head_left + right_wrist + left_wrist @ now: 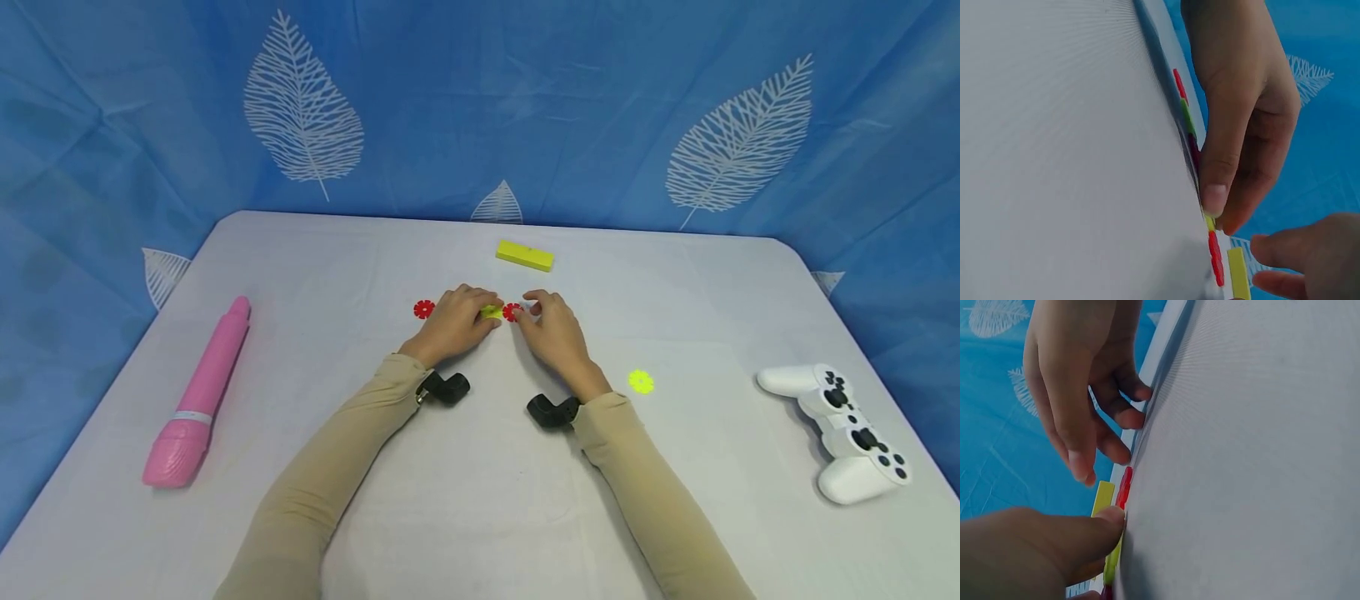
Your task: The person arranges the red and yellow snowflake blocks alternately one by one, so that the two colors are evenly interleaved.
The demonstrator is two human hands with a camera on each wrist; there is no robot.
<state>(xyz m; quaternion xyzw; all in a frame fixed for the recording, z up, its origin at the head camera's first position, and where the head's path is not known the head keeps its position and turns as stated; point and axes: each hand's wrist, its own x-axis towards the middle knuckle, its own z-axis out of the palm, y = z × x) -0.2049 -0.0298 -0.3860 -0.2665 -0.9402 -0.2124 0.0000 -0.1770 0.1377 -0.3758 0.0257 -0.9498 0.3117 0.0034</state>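
My left hand (pixel 457 323) pinches a yellow toothed disc (pixel 491 312) between thumb and fingers, low at the tabletop. A red toothed disc (pixel 512 312) adjoins it on the right. To the left of this hand another red disc (pixel 423 309) shows. In the right wrist view, a green disc (pixel 1187 116) and a dark purple disc (pixel 1194 150) continue the row, partly behind the left hand. My right hand (pixel 553 333) hovers beside the right-hand red disc, fingers loosely bent and apart from it in the left wrist view, holding nothing.
Behind the hands lies a yellow bar-shaped block (pixel 525 255). A loose yellow disc (pixel 641 382) is right of the right forearm. A pink microphone-shaped object (pixel 198 400) lies at the left, a white game controller (pixel 840 433) at the right. Blue leaf-print cloth hangs behind the white table (pixel 442 517).
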